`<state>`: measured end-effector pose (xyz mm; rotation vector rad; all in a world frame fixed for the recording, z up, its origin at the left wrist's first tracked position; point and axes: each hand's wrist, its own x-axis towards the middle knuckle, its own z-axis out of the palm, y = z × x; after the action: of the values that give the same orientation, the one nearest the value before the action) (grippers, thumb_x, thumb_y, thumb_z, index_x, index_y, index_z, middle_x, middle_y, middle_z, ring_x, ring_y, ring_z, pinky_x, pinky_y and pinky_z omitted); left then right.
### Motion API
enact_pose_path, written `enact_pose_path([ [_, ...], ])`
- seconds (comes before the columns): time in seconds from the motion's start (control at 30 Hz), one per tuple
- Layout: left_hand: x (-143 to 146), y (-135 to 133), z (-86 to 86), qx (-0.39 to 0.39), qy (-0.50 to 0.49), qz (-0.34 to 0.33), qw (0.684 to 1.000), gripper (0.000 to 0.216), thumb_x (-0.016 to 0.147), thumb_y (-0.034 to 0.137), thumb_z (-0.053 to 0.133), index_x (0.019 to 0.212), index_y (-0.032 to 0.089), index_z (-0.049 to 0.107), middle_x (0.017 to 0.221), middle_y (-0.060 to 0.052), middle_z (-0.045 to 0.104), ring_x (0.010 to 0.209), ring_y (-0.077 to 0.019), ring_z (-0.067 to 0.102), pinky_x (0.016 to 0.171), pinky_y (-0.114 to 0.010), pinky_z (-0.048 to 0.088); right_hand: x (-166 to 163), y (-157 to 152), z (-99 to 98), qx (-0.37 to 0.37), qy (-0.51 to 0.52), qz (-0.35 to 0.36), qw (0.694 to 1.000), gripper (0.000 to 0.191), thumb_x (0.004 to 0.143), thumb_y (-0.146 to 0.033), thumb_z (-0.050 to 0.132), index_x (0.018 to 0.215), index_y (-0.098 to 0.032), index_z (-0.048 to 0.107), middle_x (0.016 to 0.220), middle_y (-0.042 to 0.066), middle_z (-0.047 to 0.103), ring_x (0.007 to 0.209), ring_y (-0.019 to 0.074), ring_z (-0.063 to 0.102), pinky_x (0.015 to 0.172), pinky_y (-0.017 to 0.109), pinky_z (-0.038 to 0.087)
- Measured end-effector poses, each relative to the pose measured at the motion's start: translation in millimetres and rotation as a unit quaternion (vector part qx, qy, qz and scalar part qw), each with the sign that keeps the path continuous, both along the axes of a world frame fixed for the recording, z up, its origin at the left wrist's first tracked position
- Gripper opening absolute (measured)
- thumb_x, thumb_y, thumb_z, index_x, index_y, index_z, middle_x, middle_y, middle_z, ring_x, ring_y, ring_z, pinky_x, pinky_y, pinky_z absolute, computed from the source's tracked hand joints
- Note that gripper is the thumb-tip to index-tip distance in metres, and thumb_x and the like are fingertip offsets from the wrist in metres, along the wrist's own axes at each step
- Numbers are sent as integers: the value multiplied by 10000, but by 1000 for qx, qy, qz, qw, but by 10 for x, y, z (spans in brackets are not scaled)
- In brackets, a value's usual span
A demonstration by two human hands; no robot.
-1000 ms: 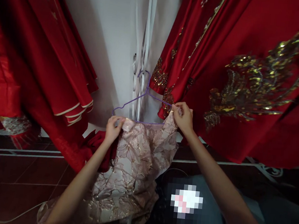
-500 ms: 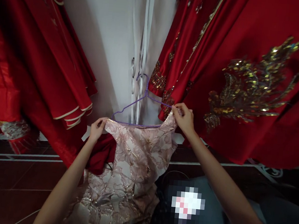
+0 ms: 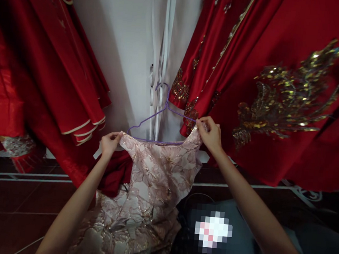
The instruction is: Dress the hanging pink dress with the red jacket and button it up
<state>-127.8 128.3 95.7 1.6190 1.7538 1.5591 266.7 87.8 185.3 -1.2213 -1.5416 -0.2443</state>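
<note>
The dress (image 3: 154, 189) is filling the lower middle of the frame, its neckline running across between the left hand (image 3: 110, 143) and the right hand (image 3: 211, 136). Around the purple hanger (image 3: 153, 116), a strip of pale wall (image 3: 120, 46) is leaving open room, bounded at upper left and upper right by red garments (image 3: 60, 80). The dark red cloth (image 3: 117, 174) is crowding the dress's left edge, while a white rail (image 3: 32, 178) is running low over the tiled floor (image 3: 30, 199) at lower left.

The dress is showing a pale pink, crinkled fabric with raised floral shapes and glinting metallic threads. The hanger is looking thin and smooth, its arms sloping from a curved hook; whether the hook is catching the white metal bars (image 3: 168, 35) behind it, I cannot tell. At right, gold sequins (image 3: 289, 94) are forming a feathery shape on smooth red cloth.

The dress's neckline is facing up the frame, its long axis running down toward the bottom edge. The hanger's hook is pointing upward. The left grip is pinching the left shoulder; the right grip is pinching the right shoulder beside the hanger's end.
</note>
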Motion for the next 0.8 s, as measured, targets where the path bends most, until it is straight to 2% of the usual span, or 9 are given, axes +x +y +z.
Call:
enact_pose_path([
  [0.17,8,-32,103,-65,93,29,993,308,686,474,632,812,207,721,790,-72,719,744,-226,661,665,-288,471,-4,-3,6,-4,1,-4,1000,271,833,-480,492,794,-222,565,660,-20,597,594,148,542,661,286,384],
  [0.27,3,-45,132,-76,113,11,991,286,690,466,627,789,211,713,788,-67,718,759,-225,661,662,-281,470,-7,7,-5,-5,4,-2,1000,274,832,-482,494,786,-222,566,654,-21,592,584,144,535,643,277,381],
  [0.4,-8,-15,110,-30,50,-47,997,282,729,426,585,861,198,686,845,-56,715,775,-182,658,662,-239,474,-8,16,-25,-6,7,-1,1000,272,835,-480,488,801,-222,568,655,-20,590,580,143,532,633,274,380],
  [0.57,-78,-5,-61,-27,-48,-57,997,272,712,365,593,865,154,670,870,-89,706,749,-177,648,657,-250,487,10,19,-1,0,-1,0,1000,268,838,-476,485,796,-223,564,665,-17,598,584,145,532,647,281,383],
  [0.67,-129,-29,-153,-23,-77,-63,995,323,726,391,573,884,124,660,906,-117,699,766,-178,646,668,-261,498,27,21,30,-5,-10,6,1000,285,838,-493,474,790,-226,561,662,-16,599,585,149,532,659,289,386],
  [0.8,-175,-22,-192,-16,-102,-61,993,369,707,434,593,893,124,663,947,-122,693,813,-182,643,707,-272,504,43,18,56,-9,-19,0,1000,302,837,-511,460,795,-229,561,678,-8,610,620,164,545,685,307,390],
])
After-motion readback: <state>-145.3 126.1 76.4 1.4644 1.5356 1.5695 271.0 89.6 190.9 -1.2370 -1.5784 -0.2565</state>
